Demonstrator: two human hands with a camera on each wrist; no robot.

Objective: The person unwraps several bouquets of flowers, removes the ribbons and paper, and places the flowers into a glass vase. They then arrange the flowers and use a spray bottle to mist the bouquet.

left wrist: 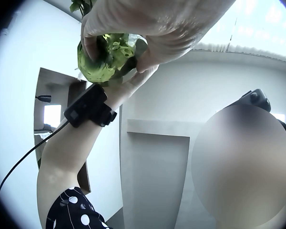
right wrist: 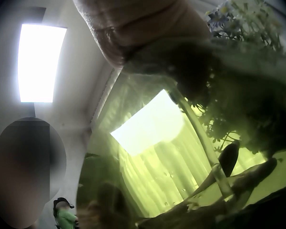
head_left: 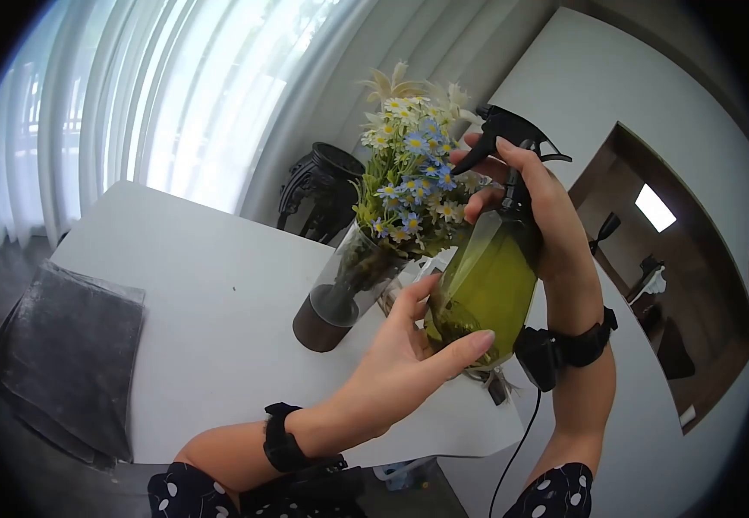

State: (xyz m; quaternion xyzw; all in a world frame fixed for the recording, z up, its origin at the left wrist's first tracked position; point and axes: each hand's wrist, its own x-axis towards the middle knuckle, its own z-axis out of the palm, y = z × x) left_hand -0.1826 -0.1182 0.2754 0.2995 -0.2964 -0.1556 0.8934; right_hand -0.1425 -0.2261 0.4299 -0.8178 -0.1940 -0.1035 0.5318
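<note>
A faceted green spray bottle point(head_left: 488, 285) with a black trigger head point(head_left: 500, 138) is held up, tilted, in front of a bunch of blue and white flowers point(head_left: 413, 173). My right hand point(head_left: 547, 198) grips its neck and trigger from the right. Thumb and fingers of my left hand point(head_left: 400, 354) hold the lower part. In the left wrist view, the left hand point(left wrist: 148, 28) pinches the green bottle base point(left wrist: 105, 59). The right wrist view shows the green bottle point(right wrist: 167, 143) close up, below part of the right hand point(right wrist: 143, 28).
A clear vase with a brown base point(head_left: 323, 318) bears the flowers on the white table point(head_left: 219, 345). Dark flat sheets point(head_left: 72, 354) lie over the table's left edge. Behind stand a black ornate stool point(head_left: 323, 186) and white curtains point(head_left: 176, 95). A cable hangs from the right wrist.
</note>
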